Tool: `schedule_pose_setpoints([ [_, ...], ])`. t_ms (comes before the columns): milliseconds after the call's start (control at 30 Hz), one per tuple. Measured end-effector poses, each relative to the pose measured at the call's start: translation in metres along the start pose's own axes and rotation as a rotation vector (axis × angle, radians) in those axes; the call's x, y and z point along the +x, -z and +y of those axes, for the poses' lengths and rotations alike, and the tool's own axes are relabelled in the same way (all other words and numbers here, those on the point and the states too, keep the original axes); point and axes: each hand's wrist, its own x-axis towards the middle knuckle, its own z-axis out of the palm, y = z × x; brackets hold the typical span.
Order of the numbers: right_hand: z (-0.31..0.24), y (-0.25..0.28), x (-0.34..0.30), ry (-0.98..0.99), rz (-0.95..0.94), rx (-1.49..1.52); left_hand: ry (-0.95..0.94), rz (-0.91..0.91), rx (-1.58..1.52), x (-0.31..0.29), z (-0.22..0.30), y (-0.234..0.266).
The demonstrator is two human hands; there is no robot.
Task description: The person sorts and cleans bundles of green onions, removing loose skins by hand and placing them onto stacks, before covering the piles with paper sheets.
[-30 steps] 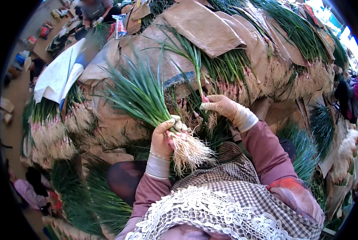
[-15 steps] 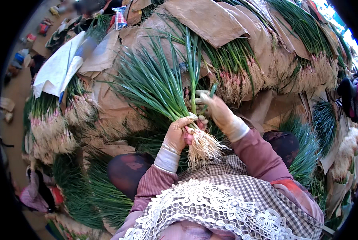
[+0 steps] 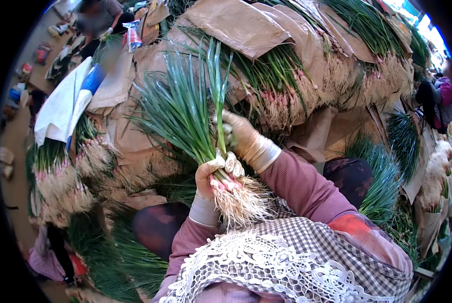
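Observation:
A bunch of spring onions [image 3: 189, 123] stands before me, long green leaves fanned up and to the left. Around its lower stalks, just above the pink bulbs and pale hanging roots [image 3: 243, 202], the gloved fingers of my left hand [image 3: 208, 174] are closed. A separate spring onion stalk [image 3: 219, 91] rises at the right side of the bunch. My right hand [image 3: 242, 135], gloved too, is curled against that stalk above the bulbs, its fingertips partly blurred and hidden.
Brown paper sheets [image 3: 238, 28] cover heaped spring onions ahead, with root ends [image 3: 276, 101] hanging toward me. More green bunches [image 3: 382, 187] lie beside my knees [image 3: 160, 227]. A white sheet [image 3: 59, 113] covers bundles at the left. Other people [image 3: 440, 98] are at both sides.
The bunch and both hands appear shifted left in view. My right hand has come closer to the bunch, its fingers now curled at the separate stalk.

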Motion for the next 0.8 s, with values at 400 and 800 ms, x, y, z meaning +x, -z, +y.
schedule_pose_setpoints([
  [400,-0.035,0.056,-0.023,0.2,0.256,-2.078,-0.04,0.271,0.063,0.01,-0.004,0.036],
  [800,-0.079,0.059,0.01,0.557,0.099,-0.634,-0.362,-0.193,0.205,-0.011,0.034,-0.011],
])
